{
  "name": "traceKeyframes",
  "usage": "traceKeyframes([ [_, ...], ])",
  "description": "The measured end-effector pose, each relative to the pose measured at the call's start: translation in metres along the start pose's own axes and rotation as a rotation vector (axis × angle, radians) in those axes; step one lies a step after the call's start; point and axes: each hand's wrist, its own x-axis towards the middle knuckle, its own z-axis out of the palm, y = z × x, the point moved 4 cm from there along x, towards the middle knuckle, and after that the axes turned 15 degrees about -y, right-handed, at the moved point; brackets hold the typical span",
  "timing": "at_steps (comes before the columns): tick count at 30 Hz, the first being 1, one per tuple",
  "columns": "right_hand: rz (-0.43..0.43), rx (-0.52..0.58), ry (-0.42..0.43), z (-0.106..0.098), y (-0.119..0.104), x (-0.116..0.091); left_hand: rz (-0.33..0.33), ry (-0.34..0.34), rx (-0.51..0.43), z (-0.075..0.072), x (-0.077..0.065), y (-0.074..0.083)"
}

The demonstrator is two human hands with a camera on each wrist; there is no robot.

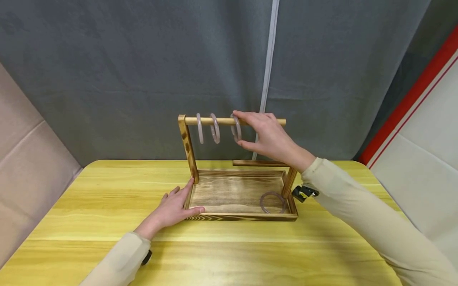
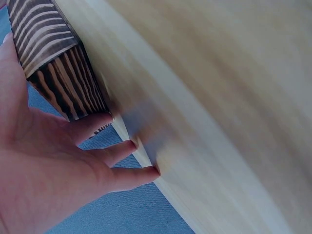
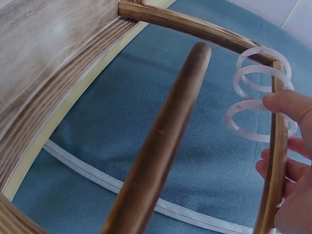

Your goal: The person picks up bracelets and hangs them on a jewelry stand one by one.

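Observation:
A wooden bangle stand has a tray base point(image 1: 232, 217) and an upper rod point(image 1: 224, 120) on a left post point(image 1: 188, 149). Two pale lilac bangles, one leftmost point(image 1: 200, 129) and one beside it point(image 1: 216, 133), hang on that rod. My right hand point(image 1: 269, 133) holds a third bangle point(image 1: 238, 129), also around the rod, between thumb and fingers; the right wrist view shows its thumb point(image 3: 280, 102) at the ring's edge. My left hand point(image 1: 171, 208) rests against the tray's left end, fingers spread, thumb over the front rim. Another bangle point(image 1: 262, 203) lies in the tray's right front corner.
A shorter lower rod point(image 1: 259, 163) juts left from a right post point(image 1: 289, 182), under my right forearm. The stand is on a yellow wood-grain table point(image 1: 118, 198). Behind it hangs a grey curtain point(image 1: 143, 79) with a pale vertical strip.

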Motion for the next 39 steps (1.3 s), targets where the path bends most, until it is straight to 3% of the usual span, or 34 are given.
traceKeyframes([
  [19, 0.012, -0.023, 0.065, 0.005, -0.007, 0.003, -0.003, 0.001, 0.005, 0.000, 0.000, -0.001],
  [23, -0.019, 0.035, 0.109, 0.004, -0.006, -0.001, -0.001, 0.003, 0.006, 0.000, -0.001, 0.000],
  [31, -0.129, 0.200, 0.295, 0.001, -0.008, -0.023, 0.003, 0.003, 0.010, 0.003, 0.000, 0.000],
  [39, -0.127, 0.284, 0.323, 0.012, -0.010, -0.048, 0.002, 0.007, 0.015, 0.002, 0.001, -0.001],
])
